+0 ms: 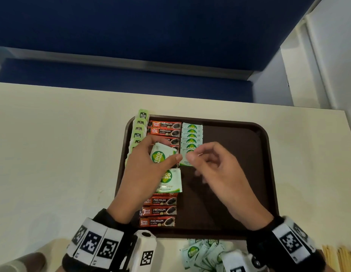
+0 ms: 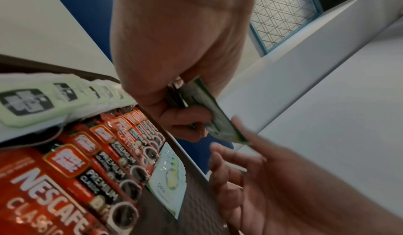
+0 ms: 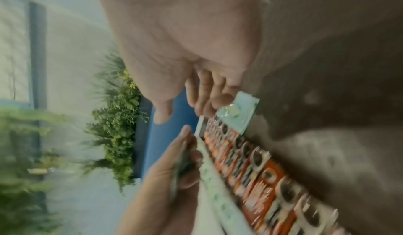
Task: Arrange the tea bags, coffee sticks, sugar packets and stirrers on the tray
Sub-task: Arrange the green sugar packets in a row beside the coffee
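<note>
Loose sugar packets (image 1: pixel 202 254) lie nearest, off the tray (image 1: pixel 233 150). Above it, left hand (image 1: pixel 145 165) grips a sugar stack (image 1: pixel 161 156); right hand (image 1: pixel 214 165), half-curled, reaches empty toward it.

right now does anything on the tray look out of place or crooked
One sugar packet lies loose on top of the coffee sticks, not in the sugar column beside them. The top tea bag pokes over the tray's far rim. The left hand holds a few more packets.
</note>
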Demonstrator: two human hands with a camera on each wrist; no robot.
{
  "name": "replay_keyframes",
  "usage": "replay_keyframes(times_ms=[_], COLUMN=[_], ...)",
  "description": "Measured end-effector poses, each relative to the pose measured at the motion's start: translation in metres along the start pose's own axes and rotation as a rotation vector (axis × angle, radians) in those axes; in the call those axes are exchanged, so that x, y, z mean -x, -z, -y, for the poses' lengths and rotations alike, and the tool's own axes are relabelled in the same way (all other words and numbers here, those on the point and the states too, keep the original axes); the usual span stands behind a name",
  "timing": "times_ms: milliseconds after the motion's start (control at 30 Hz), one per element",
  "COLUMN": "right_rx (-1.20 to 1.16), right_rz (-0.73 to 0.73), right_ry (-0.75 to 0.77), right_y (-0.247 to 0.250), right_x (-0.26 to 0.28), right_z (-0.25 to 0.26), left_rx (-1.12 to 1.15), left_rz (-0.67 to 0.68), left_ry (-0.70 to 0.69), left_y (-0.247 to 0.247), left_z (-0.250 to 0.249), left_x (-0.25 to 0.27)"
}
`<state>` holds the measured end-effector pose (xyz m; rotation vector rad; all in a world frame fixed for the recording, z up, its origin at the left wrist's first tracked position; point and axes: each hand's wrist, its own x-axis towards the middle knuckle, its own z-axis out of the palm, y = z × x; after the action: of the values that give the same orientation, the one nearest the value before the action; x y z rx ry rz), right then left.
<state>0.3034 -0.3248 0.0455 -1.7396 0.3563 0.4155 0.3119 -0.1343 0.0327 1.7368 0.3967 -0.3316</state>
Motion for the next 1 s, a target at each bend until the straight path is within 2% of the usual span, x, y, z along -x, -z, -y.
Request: replay_keyframes(times_ms=[67, 133, 200, 300, 533, 633, 733, 833, 1000], right_rx=[-0.111, -0.183, -0.232, -0.18, -0.08, -0.149, -0.183, -0.159, -0.02], right_rz=[0.209, 0.264, 0.221, 0.122, -0.033, -0.051, -0.021, -0.054, -0.095], right_ry=[-0.107, -0.135, -0.135, -0.074, 0.078, 0.034, -0.027, -0.05, -0.027], right_y=[-0.007, -0.007, -0.001, 0.012, 0.021, 0.021, 0.024, 0.026, 0.024], right_x=[0.012, 0.015, 0.014, 0.011, 0.009, 0.006, 0.001, -0.008, -0.023], right_z=[0.007, 0.007, 0.004, 0.002, -0.002, -0.008, -0.019, -0.032, -0.052], left_rx=[0.014, 0.036, 0.072, 0.077, 0.074, 0.007, -0.112, -0.193, -0.169], left_rz=[-0.019, -0.05, -0.065, -0.028, 0.221, 0.17, 0.093, 0.026, -0.011], left_ry=[-0.053, -0.089, -0.101, -0.077, 0.048, 0.082, 0.055, 0.021, 0.039], left_y=[-0.006, -0.009, -0.007, 0.004, 0.013, 0.009, 0.006, 0.007, 0.014], left_z=[-0.002, -0.005, -0.008, -0.01, -0.009, -0.006, -0.004, -0.001, 0.0], left_x=[0.001, 0.002, 0.004, 0.009, 0.019, 0.02, 0.019, 0.018, 0.019])
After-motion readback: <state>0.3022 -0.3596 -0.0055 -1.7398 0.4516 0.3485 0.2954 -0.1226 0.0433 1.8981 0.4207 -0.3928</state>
